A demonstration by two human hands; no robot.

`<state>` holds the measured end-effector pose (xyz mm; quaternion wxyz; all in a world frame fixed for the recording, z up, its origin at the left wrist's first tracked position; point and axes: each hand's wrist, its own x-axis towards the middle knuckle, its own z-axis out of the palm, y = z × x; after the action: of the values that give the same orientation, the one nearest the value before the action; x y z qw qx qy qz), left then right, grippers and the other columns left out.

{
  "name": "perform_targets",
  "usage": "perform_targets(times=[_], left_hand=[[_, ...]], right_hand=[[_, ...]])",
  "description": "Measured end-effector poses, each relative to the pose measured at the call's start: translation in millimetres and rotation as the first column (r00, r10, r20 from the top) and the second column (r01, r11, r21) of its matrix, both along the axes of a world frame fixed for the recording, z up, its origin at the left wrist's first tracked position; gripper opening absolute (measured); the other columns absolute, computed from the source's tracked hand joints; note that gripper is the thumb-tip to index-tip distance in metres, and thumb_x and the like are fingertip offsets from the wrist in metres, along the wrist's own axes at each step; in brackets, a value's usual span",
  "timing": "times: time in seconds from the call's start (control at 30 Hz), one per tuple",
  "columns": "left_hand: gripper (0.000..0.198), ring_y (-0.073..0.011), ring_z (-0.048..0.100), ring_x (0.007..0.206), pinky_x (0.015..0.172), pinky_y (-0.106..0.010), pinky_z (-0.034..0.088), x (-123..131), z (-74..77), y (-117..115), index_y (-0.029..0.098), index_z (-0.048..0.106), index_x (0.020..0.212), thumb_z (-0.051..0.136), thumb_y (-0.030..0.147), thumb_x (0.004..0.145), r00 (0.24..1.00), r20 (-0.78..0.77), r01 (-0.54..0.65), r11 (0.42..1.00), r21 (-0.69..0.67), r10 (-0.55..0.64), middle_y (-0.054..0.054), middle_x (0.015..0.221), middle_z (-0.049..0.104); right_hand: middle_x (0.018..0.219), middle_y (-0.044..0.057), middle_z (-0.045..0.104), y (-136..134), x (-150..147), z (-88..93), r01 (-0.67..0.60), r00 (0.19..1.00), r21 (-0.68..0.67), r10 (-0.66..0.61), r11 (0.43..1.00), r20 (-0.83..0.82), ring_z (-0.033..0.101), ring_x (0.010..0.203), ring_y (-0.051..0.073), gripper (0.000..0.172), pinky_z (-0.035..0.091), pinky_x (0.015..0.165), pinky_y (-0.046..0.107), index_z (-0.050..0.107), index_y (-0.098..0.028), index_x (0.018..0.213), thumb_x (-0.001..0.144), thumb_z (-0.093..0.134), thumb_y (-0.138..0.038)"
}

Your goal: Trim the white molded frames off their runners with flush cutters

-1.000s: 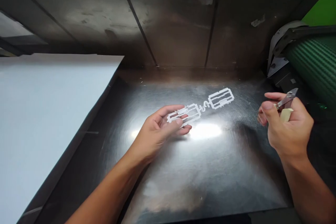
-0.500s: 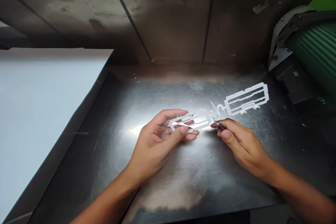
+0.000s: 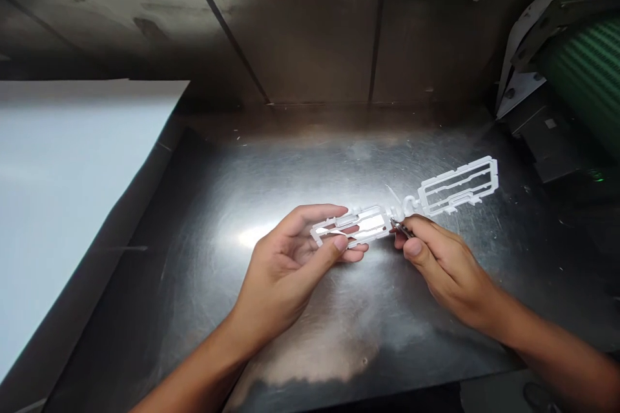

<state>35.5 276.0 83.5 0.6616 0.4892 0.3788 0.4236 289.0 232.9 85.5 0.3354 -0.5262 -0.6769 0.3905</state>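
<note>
My left hand (image 3: 295, 251) pinches a white plastic frame (image 3: 353, 227) with long slots, thumb in front and fingers behind. A curved white sprue (image 3: 409, 205) joins it to a second white plastic frame (image 3: 460, 186), which sticks out to the upper right over the metal surface. My right hand (image 3: 436, 258) is closed round small metal nippers (image 3: 402, 229), mostly hidden in the fist. Their tips are at the right end of the held frame, where the sprue meets it. Whether the jaws touch the plastic is hard to make out.
A scratched metal worktop (image 3: 310, 335) lies under both hands, with a metal wall (image 3: 314, 32) behind it. On the left is a large white sheet (image 3: 72, 193). At the right stands a machine with a green ribbed belt (image 3: 581, 71). Small white scraps dot the worktop.
The nippers' tips have moved slightly left, up to the end of the held frame. The second frame has shifted a little right. The camera view has moved slightly.
</note>
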Motion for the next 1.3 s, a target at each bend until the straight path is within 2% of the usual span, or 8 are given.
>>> perform_targets(times=[0.47,0.7,1.0,1.2,1.3], left_hand=[[0.028,-0.0208,0.086,0.095,0.092,-0.022,0.072,1.2,1.9,-3.1,0.021,0.074,0.131,0.085,0.024,0.105,1.0,-0.012,-0.013,1.0,0.003,0.013,-0.006,0.115,0.084],[0.032,-0.0252,0.086,0.095,0.092,-0.03,0.074,0.6,1.4,-3.0,0.02,0.075,0.131,0.087,0.029,0.103,0.998,-0.06,-0.026,1.0,-0.008,0.025,-0.008,0.113,0.084],[0.029,-0.0229,0.086,0.094,0.091,-0.026,0.073,2.3,1.9,-3.8,0.02,0.074,0.13,0.086,0.027,0.104,0.996,-0.079,-0.035,0.999,0.029,0.037,-0.007,0.111,0.084],[0.031,-0.023,0.085,0.092,0.088,-0.026,0.072,4.6,2.1,-3.6,0.02,0.074,0.127,0.089,0.03,0.101,0.993,-0.103,-0.063,0.998,-0.014,0.061,-0.007,0.107,0.084],[0.03,-0.0202,0.083,0.097,0.089,-0.023,0.068,2.4,3.7,1.0,0.021,0.075,0.123,0.091,0.033,0.099,0.984,-0.171,-0.047,0.999,0.023,0.05,-0.006,0.111,0.082]], right_hand=[[0.097,-0.001,0.063,0.5,-0.5,-3.5,-0.005,0.999,0.065,0.003,0.998,0.034,0.059,0.084,0.014,0.035,0.044,0.076,0.028,0.06,-0.022,0.102,0.124,0.049,-0.046],[0.096,0.0,0.062,-0.6,-0.7,-3.6,0.001,0.997,0.083,-0.007,0.997,0.075,0.059,0.084,0.015,0.038,0.044,0.076,0.03,0.059,-0.022,0.101,0.124,0.047,-0.049],[0.092,-0.001,0.06,-1.1,-1.9,-1.1,-0.011,0.989,0.132,-0.008,0.991,0.145,0.057,0.081,0.015,0.039,0.042,0.074,0.03,0.055,-0.021,0.097,0.125,0.045,-0.047],[0.084,-0.001,0.057,-0.6,-2.1,-0.6,-0.024,0.969,0.242,-0.037,0.97,0.244,0.052,0.07,0.014,0.044,0.038,0.065,0.031,0.049,-0.021,0.091,0.125,0.043,-0.049],[0.083,0.0,0.059,-0.8,-2.4,-3.7,-0.056,0.956,0.219,-0.011,0.974,0.294,0.054,0.068,0.014,0.046,0.039,0.064,0.031,0.053,-0.021,0.093,0.125,0.04,-0.052]])
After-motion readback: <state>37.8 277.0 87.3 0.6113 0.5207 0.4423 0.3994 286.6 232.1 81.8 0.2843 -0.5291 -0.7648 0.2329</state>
